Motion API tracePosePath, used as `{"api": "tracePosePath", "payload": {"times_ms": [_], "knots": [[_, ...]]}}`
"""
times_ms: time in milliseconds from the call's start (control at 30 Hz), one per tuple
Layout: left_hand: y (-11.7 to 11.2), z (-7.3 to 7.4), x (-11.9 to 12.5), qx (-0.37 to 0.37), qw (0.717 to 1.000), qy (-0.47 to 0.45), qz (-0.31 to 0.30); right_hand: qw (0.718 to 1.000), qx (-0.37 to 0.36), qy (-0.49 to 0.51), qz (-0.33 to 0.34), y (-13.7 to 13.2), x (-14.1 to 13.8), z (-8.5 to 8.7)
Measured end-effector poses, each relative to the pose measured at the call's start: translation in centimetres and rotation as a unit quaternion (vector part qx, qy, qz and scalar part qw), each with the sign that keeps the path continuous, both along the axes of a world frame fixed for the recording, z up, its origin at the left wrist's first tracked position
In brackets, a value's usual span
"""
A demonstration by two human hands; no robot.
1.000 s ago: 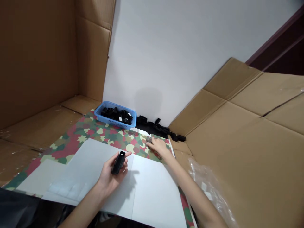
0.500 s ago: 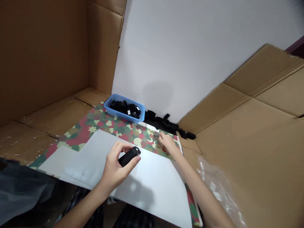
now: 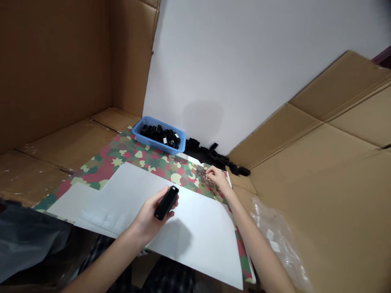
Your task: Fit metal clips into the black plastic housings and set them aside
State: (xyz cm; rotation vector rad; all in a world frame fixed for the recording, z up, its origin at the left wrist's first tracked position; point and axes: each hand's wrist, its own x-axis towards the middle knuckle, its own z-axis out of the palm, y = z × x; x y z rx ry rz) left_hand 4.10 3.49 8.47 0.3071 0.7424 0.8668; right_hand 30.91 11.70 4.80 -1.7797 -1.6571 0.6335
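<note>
A black, oblong plastic piece (image 3: pixel 166 203) with a small pale opening at its upper end rests tilted in my left hand (image 3: pixel 149 215), fingers wrapped round it above the white sheet (image 3: pixel 201 228). My right hand (image 3: pixel 217 178) reaches over a scattered pile of small brownish metal bits (image 3: pixel 205 179) on the camouflage-patterned cover (image 3: pixel 165 169). Its thumb and fingertips are pinched together at the pile; what they hold, if anything, is too small to make out.
A blue basket (image 3: pixel 152 143) of black parts stands at the back left. More black parts (image 3: pixel 214 154) lie along the white wall (image 3: pixel 238 73). Cardboard (image 3: pixel 330 171) walls flank both sides. A clear plastic bag (image 3: pixel 279 240) lies at the right.
My left hand has turned so that the black piece's long face shows more. My right hand stays at the pile, its fingers lifted slightly, uncovering more of the small bits.
</note>
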Motion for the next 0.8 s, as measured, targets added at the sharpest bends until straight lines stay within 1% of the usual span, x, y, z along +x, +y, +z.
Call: {"api": "tracePosePath", "payload": {"times_ms": [33,67,167,333,400,500,600,667,733,800], "knots": [[0.0,-0.1,0.2,-0.05,0.998,-0.037,-0.013,0.999,0.005,0.03,0.011,-0.5,-0.3,0.4],[0.0,-0.2,0.4,-0.08,0.994,-0.067,-0.024,0.998,0.008,0.06,0.023,-1.1,-0.7,0.7],[0.0,-0.3,1.0,-0.118,0.985,-0.118,-0.041,0.991,0.01,0.126,0.048,-3.3,-2.0,2.0],[-0.2,-0.4,1.9,-0.173,0.971,-0.154,-0.063,0.971,0.044,0.226,0.067,-6.4,-4.5,4.3],[-0.3,-0.3,2.2,-0.184,0.965,-0.174,-0.068,0.968,0.066,0.232,0.071,-7.3,-5.4,4.8],[-0.6,0.0,2.5,-0.191,0.961,-0.187,-0.07,0.961,0.097,0.239,0.097,-8.3,-6.3,4.9],[-0.9,0.2,2.4,-0.206,0.954,-0.198,-0.091,0.95,0.121,0.255,0.133,-9.1,-6.5,4.7],[-1.1,0.4,2.3,-0.221,0.946,-0.211,-0.112,0.947,0.139,0.247,0.148,-9.5,-6.3,4.9],[-1.5,0.6,2.0,-0.232,0.94,-0.211,-0.135,0.944,0.156,0.228,0.18,-9.8,-6.0,5.5],[-1.8,0.7,1.8,-0.238,0.938,-0.197,-0.155,0.936,0.163,0.201,0.239,-10.0,-5.8,6.4]]}}
